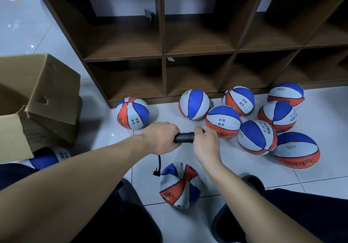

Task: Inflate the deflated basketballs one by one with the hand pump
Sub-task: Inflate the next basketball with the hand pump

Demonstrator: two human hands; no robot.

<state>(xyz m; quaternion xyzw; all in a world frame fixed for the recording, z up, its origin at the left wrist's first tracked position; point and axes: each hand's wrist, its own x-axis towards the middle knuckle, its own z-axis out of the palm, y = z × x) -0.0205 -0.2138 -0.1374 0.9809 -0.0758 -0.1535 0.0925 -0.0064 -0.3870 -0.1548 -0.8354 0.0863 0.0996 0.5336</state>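
The left hand [160,136] is wrapped tight around one end of the pump [184,137], fingers curled fully over its black, matte, ribbed barrel. The right hand [206,143] closes on the other end, fingers bent round the handle, which is mostly hidden inside the fist. The pump lies level between the two hands, above the floor [310,177].

A thin black hose [159,164] hangs from under the left hand and ends in a small fitting just beside the upper left edge of the flat ball [179,185]; whether it is plugged in cannot be told. This ball sits on the tiles between the person's knees, sagging and creased, its pebbled rubber panels in orange, blue and pale grey folding inward.

To the right, seven round balls [257,137] of the same colours cluster together, several touching, firm and smooth in outline, with black seams and printed lettering. One more round ball [132,113] rests alone to the left against the foot of the shelf [162,54], a dark brown wood-grain unit of square open cubbies.

At the left edge stands a brown cardboard box [37,96], flaps open, dented and torn with a small hole in one flap. Another ball [47,158], blue and grey, peeks out below it. The floor is glossy pale tile with thin dark grout lines.
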